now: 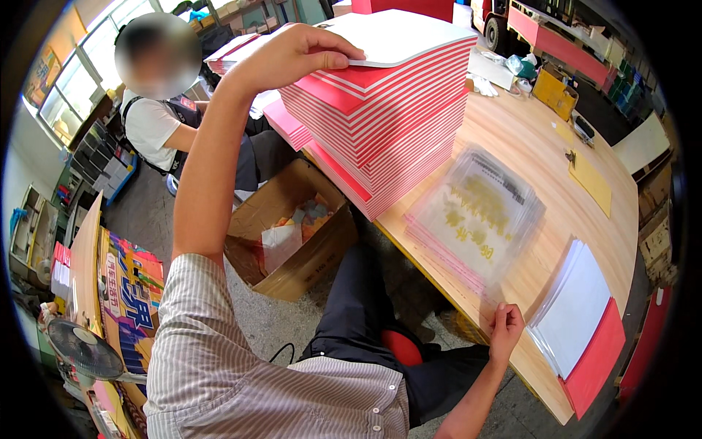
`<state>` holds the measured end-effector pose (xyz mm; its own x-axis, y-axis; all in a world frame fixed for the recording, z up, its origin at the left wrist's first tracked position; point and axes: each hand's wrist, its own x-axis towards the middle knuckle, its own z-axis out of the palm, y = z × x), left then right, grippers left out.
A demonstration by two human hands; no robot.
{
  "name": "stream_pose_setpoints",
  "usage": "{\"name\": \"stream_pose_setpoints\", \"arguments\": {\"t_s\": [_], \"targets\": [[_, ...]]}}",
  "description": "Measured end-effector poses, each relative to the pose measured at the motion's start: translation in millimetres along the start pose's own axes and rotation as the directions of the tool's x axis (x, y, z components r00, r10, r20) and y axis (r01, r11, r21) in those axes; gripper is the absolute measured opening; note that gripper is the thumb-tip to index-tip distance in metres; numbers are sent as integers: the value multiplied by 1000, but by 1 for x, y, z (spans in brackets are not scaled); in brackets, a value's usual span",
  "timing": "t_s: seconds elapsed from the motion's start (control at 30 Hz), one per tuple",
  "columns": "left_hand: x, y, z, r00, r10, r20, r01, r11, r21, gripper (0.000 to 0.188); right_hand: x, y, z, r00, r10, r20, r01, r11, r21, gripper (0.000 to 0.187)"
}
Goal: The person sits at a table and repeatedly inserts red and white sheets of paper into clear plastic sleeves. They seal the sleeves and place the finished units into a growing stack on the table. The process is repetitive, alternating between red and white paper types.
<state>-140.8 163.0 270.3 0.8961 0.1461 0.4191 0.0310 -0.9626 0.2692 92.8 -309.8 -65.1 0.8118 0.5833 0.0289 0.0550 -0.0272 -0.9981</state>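
Observation:
A tall stack of red-and-white layered boards (409, 110) rises from the table's left side. My left hand (303, 55) reaches up to its top, thumb and fingers closed on the near edge of the uppermost white board (409, 33). Clear plastic bags with yellow print (479, 208) lie in a pile right of the stack. By the pile's near corner, at the table edge, is my right hand (506, 329), its fingers curled in. Whether it pinches a bag corner is too small to tell. Right of it lie white sheets in clear sleeves (574, 307) on a red sheet (599, 358).
An open cardboard box (292, 256) with scraps stands on the floor left of the wooden table (541, 132). A person (157, 132) sits beyond it. A clipboard (589, 179) and a yellow box (554, 89) are on the table's far side. A fan (84, 347) stands at lower left.

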Motion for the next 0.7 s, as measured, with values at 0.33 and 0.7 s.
{"name": "stream_pose_setpoints", "arguments": {"t_s": [0.33, 0.7], "targets": [[-5, 10, 6, 989, 18, -146, 26, 957, 290, 29, 0, -1, 0, 1000, -8, -4, 8, 1000, -10, 29], [-9, 31, 14, 996, 9, -84, 10, 973, 230, 44, -1, 0, -5, 1000, 14, -12, -14, 1000, 13, 30]]}}
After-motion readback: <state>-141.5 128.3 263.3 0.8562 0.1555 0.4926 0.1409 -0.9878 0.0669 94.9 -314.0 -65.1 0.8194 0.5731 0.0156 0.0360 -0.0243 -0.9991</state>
